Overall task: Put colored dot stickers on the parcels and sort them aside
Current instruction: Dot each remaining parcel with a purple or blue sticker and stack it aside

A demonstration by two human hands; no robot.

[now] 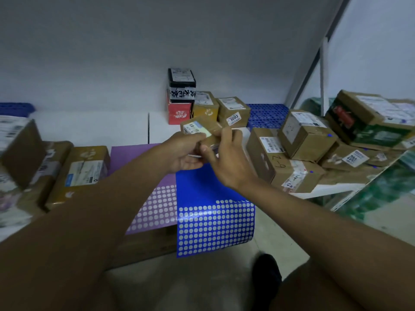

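A small brown cardboard parcel (203, 129) with a white barcode label is held up in the middle of the view. My left hand (184, 151) grips it from below and the left. My right hand (226, 158) has its fingers curled on the parcel's right side. Below the hands lie a blue dot-sticker sheet (213, 212) and a purple dot-sticker sheet (155, 205), both with many dots peeled off. Whether a sticker sits on a fingertip cannot be made out.
A pile of brown parcels (307, 151) with small blue dots fills the right. More parcels (83, 171) lie on the left. At the back stand a black box on a red box (180, 97) and two brown boxes (233, 113). Blue pallets (267, 115) line the wall.
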